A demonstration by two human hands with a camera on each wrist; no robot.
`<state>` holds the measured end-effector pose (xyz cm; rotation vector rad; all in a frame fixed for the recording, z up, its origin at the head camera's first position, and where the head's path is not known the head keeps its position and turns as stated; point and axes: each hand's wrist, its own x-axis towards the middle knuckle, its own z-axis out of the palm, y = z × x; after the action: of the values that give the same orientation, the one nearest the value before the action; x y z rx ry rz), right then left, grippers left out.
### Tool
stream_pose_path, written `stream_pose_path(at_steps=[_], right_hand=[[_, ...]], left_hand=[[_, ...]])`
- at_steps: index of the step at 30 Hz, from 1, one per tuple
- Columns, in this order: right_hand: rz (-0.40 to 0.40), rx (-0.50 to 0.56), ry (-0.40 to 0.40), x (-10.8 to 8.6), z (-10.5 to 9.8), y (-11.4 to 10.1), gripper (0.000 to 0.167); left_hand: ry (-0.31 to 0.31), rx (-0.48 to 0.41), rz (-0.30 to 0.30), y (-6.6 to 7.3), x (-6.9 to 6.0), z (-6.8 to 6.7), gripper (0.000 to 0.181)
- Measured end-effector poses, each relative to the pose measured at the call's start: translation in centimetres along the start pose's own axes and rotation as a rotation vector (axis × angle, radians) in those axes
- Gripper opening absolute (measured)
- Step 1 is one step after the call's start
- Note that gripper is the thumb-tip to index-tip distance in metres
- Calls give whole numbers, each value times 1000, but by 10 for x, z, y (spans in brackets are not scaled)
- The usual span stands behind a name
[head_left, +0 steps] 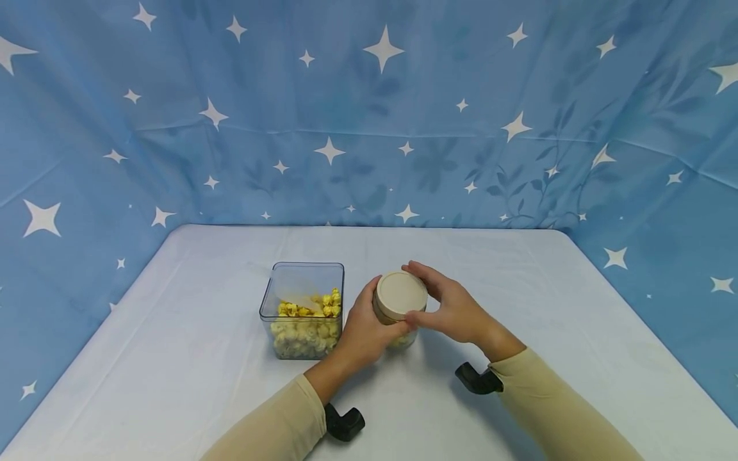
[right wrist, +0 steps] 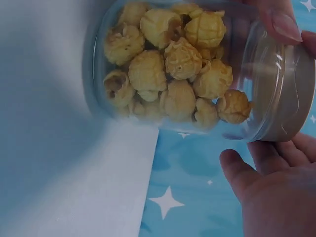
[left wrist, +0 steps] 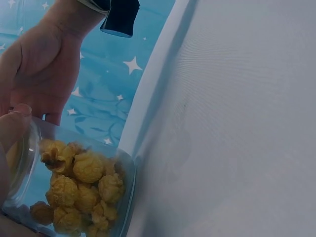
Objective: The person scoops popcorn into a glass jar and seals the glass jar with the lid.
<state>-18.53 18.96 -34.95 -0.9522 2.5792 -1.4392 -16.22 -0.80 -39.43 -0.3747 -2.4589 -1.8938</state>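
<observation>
A clear jar (head_left: 403,341) with a beige screw lid (head_left: 401,293) stands on the table between the two hands. My left hand (head_left: 366,328) grips it from the left near the top, its thumb across the front just below the lid. From the right, my right hand (head_left: 458,312) holds the lid's rim, thumb at the front and fingers behind. In the right wrist view, yellow popcorn (right wrist: 180,98) fills much of the jar, with a gap under the lid. The left wrist view shows the popcorn (left wrist: 88,195) through the jar's side.
Left of the jar stands an uncovered, clear square container (head_left: 271,299) with yellow popcorn (head_left: 305,336) and a pale scoop-like piece (head_left: 301,302) lying on top. A white cloth (head_left: 190,307) covers the table. Behind it hangs a blue curtain (head_left: 346,96) with stars.
</observation>
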Motion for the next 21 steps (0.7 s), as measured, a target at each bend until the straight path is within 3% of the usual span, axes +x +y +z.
stream_pose_path(at_steps=[11, 21], right_hand=[[78, -40, 110, -6, 10, -6, 88], [43, -80, 130, -8, 13, -5, 86]], left_hand=[[28, 28, 48, 1, -3, 4, 95], [33, 28, 24, 0, -2, 3, 96]])
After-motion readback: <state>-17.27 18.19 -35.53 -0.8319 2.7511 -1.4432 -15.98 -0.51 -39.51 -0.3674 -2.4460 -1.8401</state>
